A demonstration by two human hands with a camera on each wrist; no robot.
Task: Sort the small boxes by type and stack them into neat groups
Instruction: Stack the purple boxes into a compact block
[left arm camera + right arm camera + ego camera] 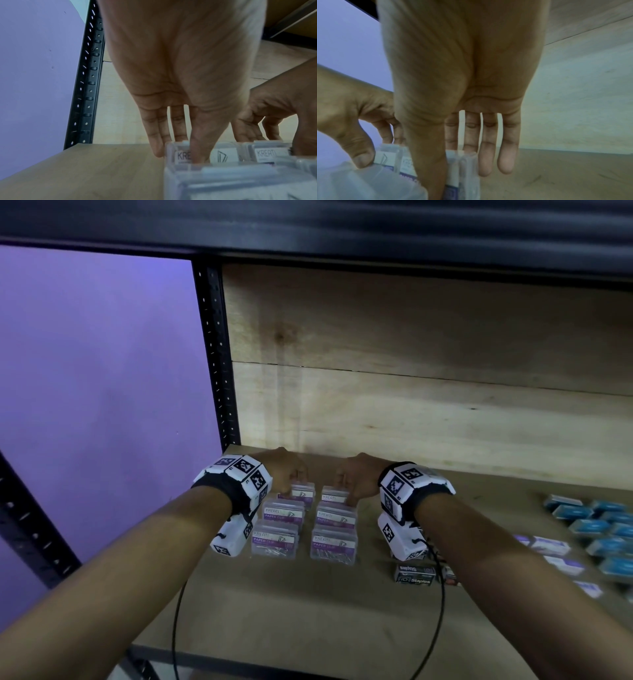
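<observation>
Clear paper-clip boxes with purple labels stand in two columns of three on the wooden shelf (308, 604). My left hand (296, 479) pinches the back left box (303, 494). In the left wrist view its thumb (197, 151) lies on the front of that box (221, 155) and its fingers reach down behind it. My right hand (344, 491) pinches the back right box (332, 497). The right wrist view shows its thumb (429, 169) in front of this box (467, 169), two fingers behind it and two hanging straight beside it.
Black staples boxes (414, 573) lie just right of the clear boxes, under my right wrist. Several blue boxes (599, 529) and white-purple boxes (551, 546) are spread at the far right. A black perforated post (219, 354) and a purple wall (102, 371) bound the left; a plywood back panel (428, 405) closes the rear.
</observation>
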